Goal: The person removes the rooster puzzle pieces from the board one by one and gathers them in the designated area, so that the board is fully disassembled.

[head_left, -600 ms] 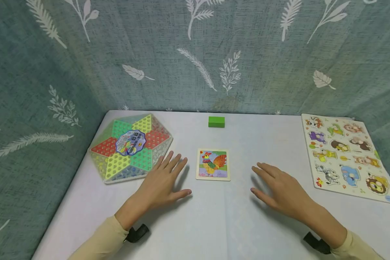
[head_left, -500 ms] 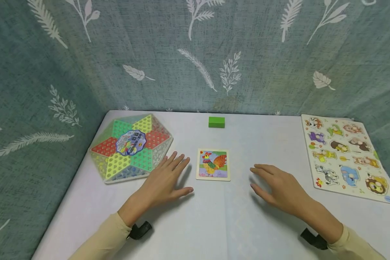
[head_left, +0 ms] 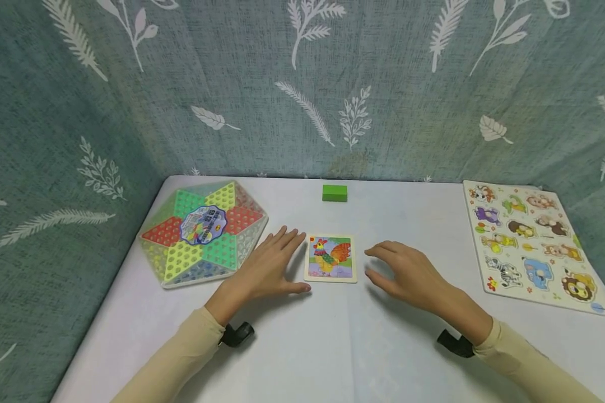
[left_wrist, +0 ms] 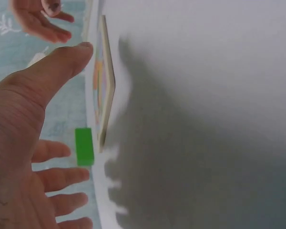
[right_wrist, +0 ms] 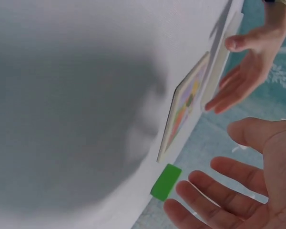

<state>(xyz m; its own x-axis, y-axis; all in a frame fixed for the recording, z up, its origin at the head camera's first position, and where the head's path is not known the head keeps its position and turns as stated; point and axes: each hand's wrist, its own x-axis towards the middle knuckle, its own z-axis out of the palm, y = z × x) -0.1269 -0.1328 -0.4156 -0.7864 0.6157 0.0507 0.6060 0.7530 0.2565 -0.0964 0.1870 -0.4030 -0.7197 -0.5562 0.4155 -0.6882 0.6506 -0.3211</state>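
Note:
A small square jigsaw puzzle (head_left: pixel 330 258) with a rooster picture and a pale frame lies flat on the white table, between the two hands. My left hand (head_left: pixel 267 267) is spread just left of it, fingertips and thumb near its left edge. On the other side my right hand (head_left: pixel 408 274) hovers with fingers loosely bent and thumb apart, a short gap from the right edge. Neither hand holds anything. In the left wrist view the thumb (left_wrist: pixel 62 67) overlaps the puzzle's edge (left_wrist: pixel 107 86). The right wrist view shows the right palm (right_wrist: pixel 276 191) facing the puzzle (right_wrist: pixel 186 102).
Behind the puzzle sits a green block (head_left: pixel 335 193). A hexagonal Chinese checkers board (head_left: pixel 222 249) in clear wrap lies at the left, partly beside the left hand. At the right is an animal peg puzzle board (head_left: pixel 529 246). A patterned teal curtain (head_left: pixel 252 145) borders the table's back and left.
Both hands have moved inward toward the rooster puzzle, the left hand to the right and the right hand to the left. The puzzle stays in place; the head view has tilted slightly.

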